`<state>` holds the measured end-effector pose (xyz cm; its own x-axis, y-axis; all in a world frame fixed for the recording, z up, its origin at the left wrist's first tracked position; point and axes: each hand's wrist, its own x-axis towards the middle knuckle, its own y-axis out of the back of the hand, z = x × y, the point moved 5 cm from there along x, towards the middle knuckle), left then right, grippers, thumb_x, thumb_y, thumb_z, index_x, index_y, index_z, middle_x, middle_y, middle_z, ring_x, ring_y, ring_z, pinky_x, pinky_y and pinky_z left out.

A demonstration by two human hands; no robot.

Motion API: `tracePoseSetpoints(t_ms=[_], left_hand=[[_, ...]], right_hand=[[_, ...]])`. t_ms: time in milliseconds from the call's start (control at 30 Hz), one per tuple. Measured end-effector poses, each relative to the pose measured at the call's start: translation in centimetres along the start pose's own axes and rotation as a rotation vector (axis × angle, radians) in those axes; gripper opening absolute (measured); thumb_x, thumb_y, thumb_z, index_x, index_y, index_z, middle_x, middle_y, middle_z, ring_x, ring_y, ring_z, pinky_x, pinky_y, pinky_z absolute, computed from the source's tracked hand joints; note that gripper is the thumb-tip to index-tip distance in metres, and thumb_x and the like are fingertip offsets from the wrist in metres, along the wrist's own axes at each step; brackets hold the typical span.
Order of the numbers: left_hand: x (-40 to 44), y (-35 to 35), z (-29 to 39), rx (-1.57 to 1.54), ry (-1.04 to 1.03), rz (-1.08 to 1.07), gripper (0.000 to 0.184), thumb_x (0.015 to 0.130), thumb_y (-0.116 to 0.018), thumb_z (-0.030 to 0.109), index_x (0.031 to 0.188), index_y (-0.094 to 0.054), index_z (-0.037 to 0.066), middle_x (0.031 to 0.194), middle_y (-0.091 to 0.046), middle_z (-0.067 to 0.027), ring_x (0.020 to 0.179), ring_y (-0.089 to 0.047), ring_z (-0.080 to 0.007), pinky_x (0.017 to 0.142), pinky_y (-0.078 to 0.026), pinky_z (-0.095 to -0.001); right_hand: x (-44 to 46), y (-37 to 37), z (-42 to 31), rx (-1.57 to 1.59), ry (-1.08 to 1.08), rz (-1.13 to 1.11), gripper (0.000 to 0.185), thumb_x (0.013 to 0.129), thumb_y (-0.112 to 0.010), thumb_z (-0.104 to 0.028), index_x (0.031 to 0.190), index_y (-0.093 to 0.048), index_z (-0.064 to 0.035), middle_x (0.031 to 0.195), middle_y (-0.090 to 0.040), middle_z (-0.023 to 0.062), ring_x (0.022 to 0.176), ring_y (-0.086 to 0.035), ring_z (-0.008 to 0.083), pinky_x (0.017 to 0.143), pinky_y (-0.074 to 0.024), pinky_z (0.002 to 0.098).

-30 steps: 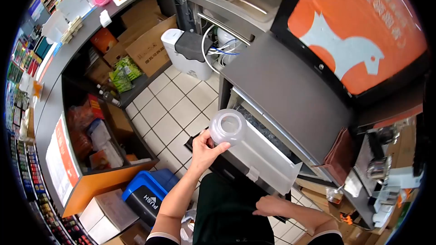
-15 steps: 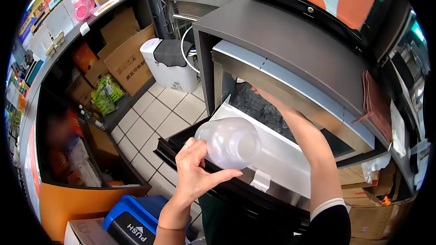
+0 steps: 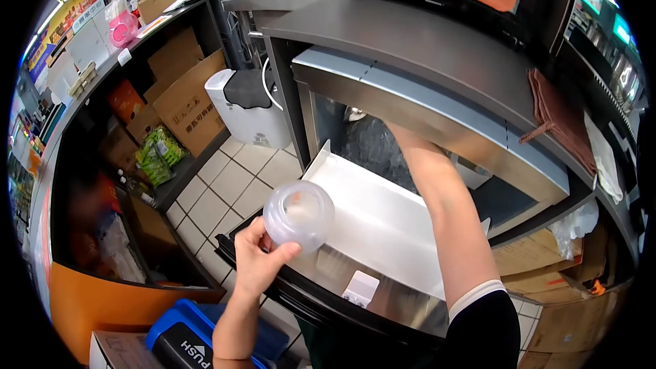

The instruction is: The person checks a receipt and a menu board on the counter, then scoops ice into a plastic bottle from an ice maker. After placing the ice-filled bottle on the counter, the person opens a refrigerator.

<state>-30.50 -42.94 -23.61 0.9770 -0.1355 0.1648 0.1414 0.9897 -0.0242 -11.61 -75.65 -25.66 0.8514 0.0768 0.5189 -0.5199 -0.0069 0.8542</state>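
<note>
My left hand (image 3: 258, 254) is closed around a translucent plastic jar (image 3: 316, 222), its round mouth turned up toward me. The jar is held above the front edge of an opened ice machine (image 3: 437, 106). Inside the bin lies a heap of ice (image 3: 376, 150). My right hand (image 3: 403, 138) reaches in over the ice, under the machine's upper edge. Its fingers are hidden there, so what it holds cannot be seen. A white object (image 3: 471, 172), only partly visible, sits in the bin behind my right forearm.
The white inner face of the lowered door (image 3: 372, 222) lies in front of the bin. A white-and-grey container (image 3: 249, 109) stands on the tiled floor. Left are shelves with a cardboard box (image 3: 191, 102); below is a blue push-lid bin (image 3: 184, 335). A brown cloth (image 3: 557, 119) hangs right.
My left hand has moved left with the jar and turned its mouth more upward. My right hand has gone deeper into the bin, out of sight. The white object in the bin now shows.
</note>
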Motion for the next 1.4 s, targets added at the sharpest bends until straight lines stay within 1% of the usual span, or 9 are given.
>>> tracePoseSetpoints(t_ms=[167,333,400,667,833,933,1133,1267,1400], left_hand=[[4.0,-2.2,2.9,0.182,0.002,-0.211,0.044,0.065,-0.082,0.027,0.094,-0.066,-0.001,0.071,-0.052,0.0033,0.061,-0.041,-0.0053,0.056,-0.034,-0.0204],[10.1,-5.7,3.3,0.163,0.001,-0.263,0.042,0.072,-0.078,0.03,0.095,-0.064,-0.003,0.078,-0.063,-0.0041,0.068,-0.055,-0.0077,0.062,-0.045,-0.0231],[11.3,-6.4,2.0,0.196,0.042,-0.301,0.042,0.074,-0.076,0.031,0.097,-0.064,-0.002,0.081,-0.065,-0.0062,0.074,-0.059,-0.0091,0.068,-0.048,-0.0238],[11.4,-4.4,-1.3,0.188,0.044,-0.179,0.034,0.074,-0.076,0.025,0.094,-0.066,-0.001,0.074,-0.061,0.0001,0.063,-0.046,-0.0049,0.058,-0.036,-0.0208],[11.0,-5.0,-1.3,0.09,0.05,-0.192,0.034,0.073,-0.076,0.026,0.093,-0.067,0.0,0.072,-0.06,0.0006,0.058,-0.039,-0.0039,0.054,-0.032,-0.0206],[10.9,-5.2,-1.4,0.118,0.022,-0.219,0.035,0.072,-0.077,0.027,0.093,-0.067,0.001,0.07,-0.058,0.0018,0.056,-0.035,-0.0036,0.052,-0.03,-0.0205],[10.4,-5.1,-1.0,0.11,0.075,-0.256,0.035,0.071,-0.078,0.027,0.092,-0.068,0.002,0.065,-0.051,0.0059,0.057,-0.034,-0.0033,0.053,-0.029,-0.02],[10.5,-4.7,-1.2,0.099,0.094,-0.233,0.035,0.071,-0.078,0.026,0.093,-0.067,0.001,0.068,-0.053,0.0053,0.06,-0.037,-0.0028,0.054,-0.03,-0.0194],[10.5,-4.7,-0.1,0.057,0.145,-0.246,0.033,0.074,-0.075,0.024,0.095,-0.066,0.0,0.073,-0.058,0.0027,0.062,-0.044,-0.0037,0.058,-0.035,-0.0193]], right_hand=[[-3.6,-1.0,4.3,-0.03,-0.075,0.123,0.019,0.078,-0.058,-0.018,0.083,-0.063,-0.0009,0.08,-0.063,0.0188,0.072,-0.062,0.031,0.068,-0.0496,0.0411],[-12.9,-10.7,8.3,0.28,-0.284,-0.62,0.025,0.083,-0.053,-0.019,0.098,-0.061,-0.0012,0.092,-0.062,0.0245,0.09,-0.06,0.0389,0.077,-0.0467,0.0449],[-12.3,-6.5,6.8,0.184,-0.359,-0.563,0.029,0.089,-0.047,-0.024,0.105,-0.059,-0.0033,0.093,-0.063,0.0238,0.095,-0.06,0.0379,0.079,-0.0461,0.0449],[-14.9,-6.8,5.8,0.448,-0.655,-0.63,0.029,0.091,-0.047,-0.032,0.102,-0.059,-0.0083,0.088,-0.063,0.0208,0.09,-0.06,0.0362,0.077,-0.0456,0.0481],[-13.1,-3.8,8.0,0.206,-0.416,-0.095,0.026,0.092,-0.044,-0.022,0.107,-0.057,-0.0049,0.096,-0.061,0.024,0.091,-0.059,0.0394,0.076,-0.046,0.049],[-17.3,-10.5,12.2,-0.013,-0.723,-0.058,0.024,0.09,-0.044,-0.017,0.102,-0.058,-0.0018,0.1,-0.06,0.0249,0.091,-0.058,0.0424,0.074,-0.0452,0.0498],[-12.1,-4.9,9.1,0.067,-0.597,-0.198,0.029,0.083,-0.044,-0.004,0.107,-0.059,0.0025,0.105,-0.059,0.0262,0.099,-0.058,0.0375,0.084,-0.0456,0.0487],[-13.4,-7.3,8.0,-0.474,-0.176,0.409,0.027,0.084,-0.046,-0.009,0.105,-0.06,-0.0004,0.093,-0.062,0.0233,0.091,-0.059,0.0374,0.078,-0.0442,0.0466],[-9.6,-4.5,8.4,0.169,-0.602,-0.347,0.034,0.089,-0.041,-0.013,0.119,-0.052,-0.0023,0.115,-0.053,0.026,0.108,-0.051,0.038,0.091,-0.0396,0.0447]])
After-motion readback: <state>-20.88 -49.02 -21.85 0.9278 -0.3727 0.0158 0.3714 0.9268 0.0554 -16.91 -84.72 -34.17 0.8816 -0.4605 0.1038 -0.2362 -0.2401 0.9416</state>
